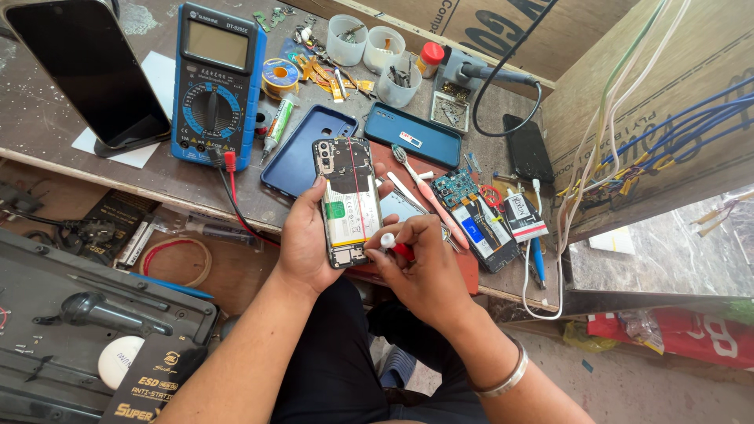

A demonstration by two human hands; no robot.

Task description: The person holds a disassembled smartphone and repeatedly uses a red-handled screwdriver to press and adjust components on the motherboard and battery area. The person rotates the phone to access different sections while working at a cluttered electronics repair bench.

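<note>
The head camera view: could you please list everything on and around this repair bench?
Opened phone: one, back cover off, held upright above the bench edge.
Screwdriver: one, red with white cap, at the phone's lower right corner.
Multimeter: one, blue, bench left.
Smartphone on stand: one, black, far left.
Phone case: one, blue, behind the opened phone.
Phone back cover: one, teal, bench centre.
Plastic cups: three, clear, bench rear.
Second disassembled phone: one, right of centre.
Dark phone: one, black, bench right.
Bracelet: one, silver, right wrist.
Left hand: grips the opened phone.
Right hand: holds the screwdriver.
</note>
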